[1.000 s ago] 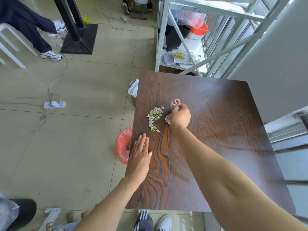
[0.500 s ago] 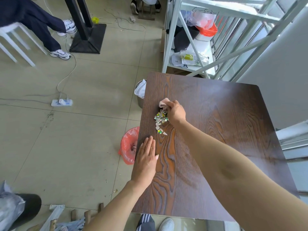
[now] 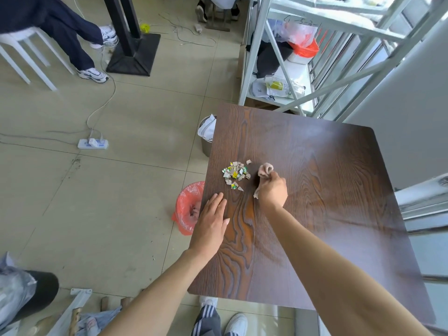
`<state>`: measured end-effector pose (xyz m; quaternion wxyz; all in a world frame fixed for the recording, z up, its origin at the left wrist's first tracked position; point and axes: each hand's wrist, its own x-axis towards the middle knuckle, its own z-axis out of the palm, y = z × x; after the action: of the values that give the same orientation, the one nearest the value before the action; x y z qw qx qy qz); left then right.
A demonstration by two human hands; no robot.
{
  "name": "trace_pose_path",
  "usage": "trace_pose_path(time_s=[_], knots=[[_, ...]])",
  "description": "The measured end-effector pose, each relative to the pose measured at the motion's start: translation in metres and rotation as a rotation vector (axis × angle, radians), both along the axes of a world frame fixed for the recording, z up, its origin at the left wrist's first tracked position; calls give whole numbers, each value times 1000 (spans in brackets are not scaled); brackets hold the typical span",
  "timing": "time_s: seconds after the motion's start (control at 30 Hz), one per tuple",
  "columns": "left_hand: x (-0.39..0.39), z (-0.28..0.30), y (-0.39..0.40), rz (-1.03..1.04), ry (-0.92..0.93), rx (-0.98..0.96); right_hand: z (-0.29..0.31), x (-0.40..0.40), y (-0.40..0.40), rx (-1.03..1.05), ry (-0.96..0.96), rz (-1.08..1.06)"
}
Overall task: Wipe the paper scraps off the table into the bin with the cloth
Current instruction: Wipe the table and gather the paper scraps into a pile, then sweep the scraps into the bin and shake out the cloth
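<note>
A small heap of paper scraps (image 3: 235, 174) lies on the dark wood table (image 3: 327, 170) near its left edge. Just right of the heap, my right hand (image 3: 272, 191) grips a crumpled pinkish cloth (image 3: 264, 170), which sticks out past my fingers and presses on the tabletop. My left hand (image 3: 211, 223) lies flat, fingers together, on the table's left edge below the scraps. A bin lined with a red bag (image 3: 188, 208) stands on the floor against that edge, partly hidden under the table and my left hand.
A grey bin with a white bag (image 3: 206, 135) stands farther along the left edge. A white metal shelf rack (image 3: 278, 76) is behind the table. A power strip (image 3: 93, 143) and cable lie on the floor; a seated person's legs (image 3: 72, 44) are at far left.
My right hand with the cloth drew back from the top of the heap to its right side. The scraps now sit in a tighter pile. My left hand stays flat on the edge.
</note>
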<state>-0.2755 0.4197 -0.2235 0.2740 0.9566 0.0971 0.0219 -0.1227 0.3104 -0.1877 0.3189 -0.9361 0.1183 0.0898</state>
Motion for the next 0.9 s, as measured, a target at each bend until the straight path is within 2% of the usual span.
trace_pose_path(time_s=[0.17, 0.53, 0.9], knots=[[1, -3, 4, -48, -13, 43, 4, -2, 34, 25, 52, -28], [2, -4, 1, -21, -32, 97, 2, 7, 78, 31, 1, 171], [4, -3, 3, -55, 6, 112, 0, 2, 111, 94, -4, 237]])
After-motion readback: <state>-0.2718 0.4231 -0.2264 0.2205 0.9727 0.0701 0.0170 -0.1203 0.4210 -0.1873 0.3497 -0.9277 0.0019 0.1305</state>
